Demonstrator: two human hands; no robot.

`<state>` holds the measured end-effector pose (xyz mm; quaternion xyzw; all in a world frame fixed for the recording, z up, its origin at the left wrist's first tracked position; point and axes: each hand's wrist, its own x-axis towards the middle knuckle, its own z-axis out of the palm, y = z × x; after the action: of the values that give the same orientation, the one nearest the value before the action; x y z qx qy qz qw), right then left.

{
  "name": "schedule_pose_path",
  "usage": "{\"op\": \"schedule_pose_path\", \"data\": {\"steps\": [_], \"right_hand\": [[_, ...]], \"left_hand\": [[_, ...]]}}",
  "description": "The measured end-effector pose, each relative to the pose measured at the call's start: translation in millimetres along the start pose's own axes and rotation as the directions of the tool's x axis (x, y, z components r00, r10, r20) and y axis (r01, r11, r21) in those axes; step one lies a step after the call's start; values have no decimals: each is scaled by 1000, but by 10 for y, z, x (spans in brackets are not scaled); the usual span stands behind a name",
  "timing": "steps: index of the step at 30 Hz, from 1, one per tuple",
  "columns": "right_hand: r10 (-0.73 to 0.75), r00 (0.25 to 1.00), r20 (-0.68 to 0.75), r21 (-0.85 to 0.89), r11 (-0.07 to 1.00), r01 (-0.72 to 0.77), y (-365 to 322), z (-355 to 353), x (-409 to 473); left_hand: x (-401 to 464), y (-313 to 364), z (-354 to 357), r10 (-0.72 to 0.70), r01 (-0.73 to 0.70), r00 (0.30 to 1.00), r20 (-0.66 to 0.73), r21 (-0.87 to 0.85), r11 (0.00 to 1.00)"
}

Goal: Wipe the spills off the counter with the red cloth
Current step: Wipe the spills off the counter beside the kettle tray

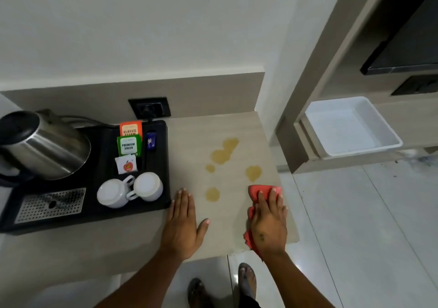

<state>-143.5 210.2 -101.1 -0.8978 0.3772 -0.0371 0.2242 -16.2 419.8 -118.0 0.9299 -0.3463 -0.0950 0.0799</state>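
Several yellow-brown spills lie on the beige counter point(189, 142): a large spill point(224, 151) towards the back, a small drop point(210, 168), a round spill point(212, 194) near the front and another spill point(253, 172) at the right. My right hand point(269, 222) presses flat on the red cloth point(254, 191) at the counter's right front edge, just below the right spill. My left hand point(181, 224) rests flat on the counter, fingers apart, holding nothing, left of the front spill.
A black tray point(156, 209) at the left holds a steel kettle point(45, 146), two upturned white cups point(129, 190), tea sachets point(130, 145) and a drip grille point(51, 204). A wall socket point(149, 108) sits behind it. A white tub point(350, 127) stands on a ledge to the right. Tiled floor lies below.
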Motion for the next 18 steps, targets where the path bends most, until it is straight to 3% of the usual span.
{"op": "schedule_pose_path", "data": {"steps": [9,14,18], "right_hand": [[-227,974,18,-9,974,227,195,31,-19],[-57,998,-3,17,998,57,176,-27,590],[-174,984,41,-4,985,174,-16,31,851]], "left_hand": [[-12,22,-14,8,-9,999,-34,-26,1000],[-16,37,-10,5,-7,999,-45,-42,999],[-9,36,-4,-7,6,1000,-26,-19,1000]]}}
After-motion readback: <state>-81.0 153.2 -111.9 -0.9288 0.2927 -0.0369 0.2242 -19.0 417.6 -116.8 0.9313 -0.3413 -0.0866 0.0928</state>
